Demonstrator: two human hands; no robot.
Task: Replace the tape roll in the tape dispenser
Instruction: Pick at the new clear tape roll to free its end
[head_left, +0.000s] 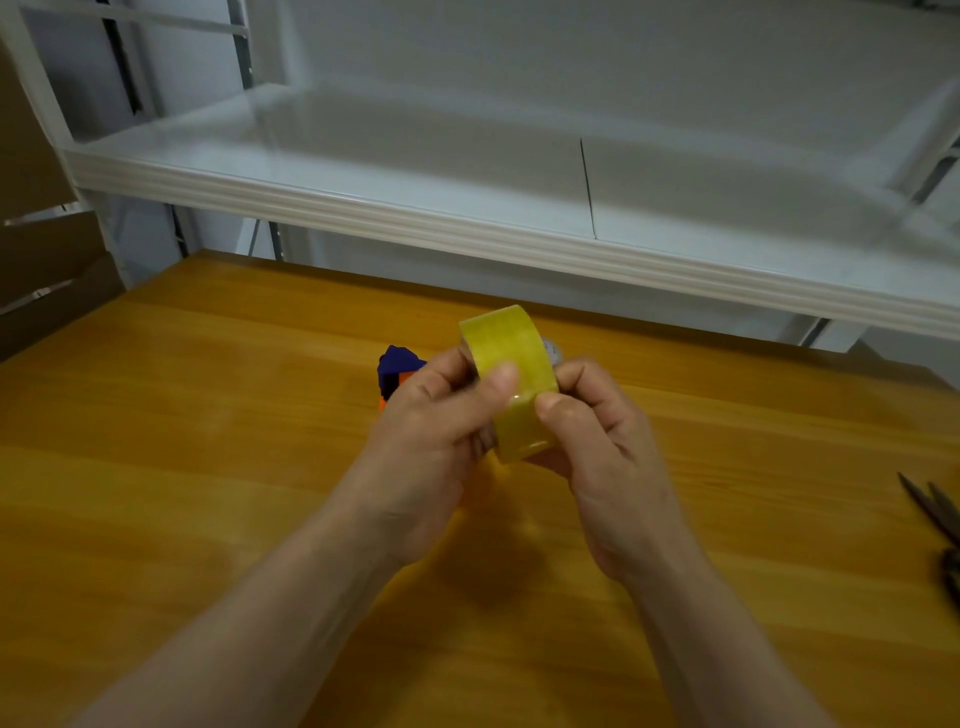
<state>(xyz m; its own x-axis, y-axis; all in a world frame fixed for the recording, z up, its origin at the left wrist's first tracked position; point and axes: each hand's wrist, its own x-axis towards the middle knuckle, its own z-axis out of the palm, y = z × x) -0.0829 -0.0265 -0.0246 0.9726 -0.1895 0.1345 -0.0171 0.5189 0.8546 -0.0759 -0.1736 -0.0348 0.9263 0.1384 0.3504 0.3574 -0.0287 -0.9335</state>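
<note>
- Two hands hold one yellow tape roll (511, 379) above the wooden table (208, 415).
- Farthest left, we see cardboard boxes (47, 270) stacked beside the table.
- Next, the tape dispenser (397, 369), blue and orange, lies on the table, mostly hidden behind our left hand (436, 415); its state cannot be read.
- Our left hand is closed round the roll's left side, thumb on the outer band.
- Our right hand (597, 431) grips the right side, thumb pressed on the band, possibly seeking the free end.
- We judge the roll light and stiff, its face slick; hold it by the side edges.
- Scissors (935, 514) lie far right.
</note>
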